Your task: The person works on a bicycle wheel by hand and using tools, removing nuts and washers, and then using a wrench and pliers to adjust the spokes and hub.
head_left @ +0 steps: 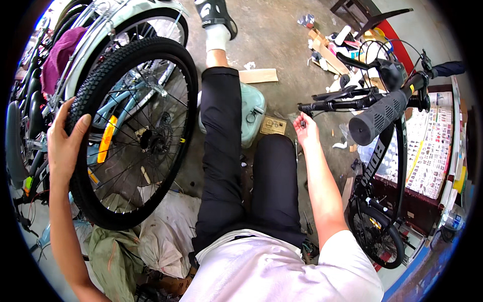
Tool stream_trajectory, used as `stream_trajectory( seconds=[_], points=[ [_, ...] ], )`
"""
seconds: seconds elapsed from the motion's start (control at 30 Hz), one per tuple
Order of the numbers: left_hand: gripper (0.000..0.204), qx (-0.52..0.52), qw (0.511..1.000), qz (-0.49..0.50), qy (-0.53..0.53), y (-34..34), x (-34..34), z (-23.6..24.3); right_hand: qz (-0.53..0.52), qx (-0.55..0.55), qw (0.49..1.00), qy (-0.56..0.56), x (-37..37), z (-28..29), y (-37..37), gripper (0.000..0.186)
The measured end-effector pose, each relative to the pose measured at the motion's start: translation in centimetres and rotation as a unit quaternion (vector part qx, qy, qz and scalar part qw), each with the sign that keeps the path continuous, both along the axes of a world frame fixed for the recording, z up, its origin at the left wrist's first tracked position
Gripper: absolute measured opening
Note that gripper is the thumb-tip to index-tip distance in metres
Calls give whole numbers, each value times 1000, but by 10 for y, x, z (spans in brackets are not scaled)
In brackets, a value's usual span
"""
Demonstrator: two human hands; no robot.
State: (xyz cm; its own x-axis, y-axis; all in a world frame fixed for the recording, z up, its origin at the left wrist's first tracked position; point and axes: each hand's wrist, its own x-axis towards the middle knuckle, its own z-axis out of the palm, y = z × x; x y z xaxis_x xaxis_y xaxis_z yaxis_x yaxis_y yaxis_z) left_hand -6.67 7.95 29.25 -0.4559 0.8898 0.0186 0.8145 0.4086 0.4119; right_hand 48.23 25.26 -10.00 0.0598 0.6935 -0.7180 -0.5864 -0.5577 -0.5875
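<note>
Currently, left hand (68, 138) grips the tyred wheel (147, 141) at the person's left; right hand (308, 133) closed on a small dark part (303, 123), too small to identify. Tyre (190, 93) looks already fitted; wheel not yet mounted, black fork (347, 105) apparently bare.

Stained brownish-grey floor (287, 30), a dark piece of furniture (373, 24) beside a red strip (400, 50).

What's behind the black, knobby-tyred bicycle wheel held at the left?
Through the black, spoked bicycle wheel, light-blue metal bicycle tubes show; a curved white mudguard rises beyond its top. What its knobby rubber tyre and the left hand cover can't be seen.
</note>
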Motion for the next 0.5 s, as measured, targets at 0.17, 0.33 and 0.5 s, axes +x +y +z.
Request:
stream_trajectory(
  seconds=[0.17, 0.33, 0.5],
  points=[
    [62, -27, 996, 24, 85, 6, 0, -3, 137, 51, 983, -115, 36, 32, 0, 17],
    [58, 11, 999, 18, 40, -5, -6, -9, 309, 135, 909, -245, 34, 66, 30, 20],
    [59, 0, 999, 27, 31, -14, -8, -13, 422, 138, 795, -413, -12, 28, 35, 15]
  ],
)
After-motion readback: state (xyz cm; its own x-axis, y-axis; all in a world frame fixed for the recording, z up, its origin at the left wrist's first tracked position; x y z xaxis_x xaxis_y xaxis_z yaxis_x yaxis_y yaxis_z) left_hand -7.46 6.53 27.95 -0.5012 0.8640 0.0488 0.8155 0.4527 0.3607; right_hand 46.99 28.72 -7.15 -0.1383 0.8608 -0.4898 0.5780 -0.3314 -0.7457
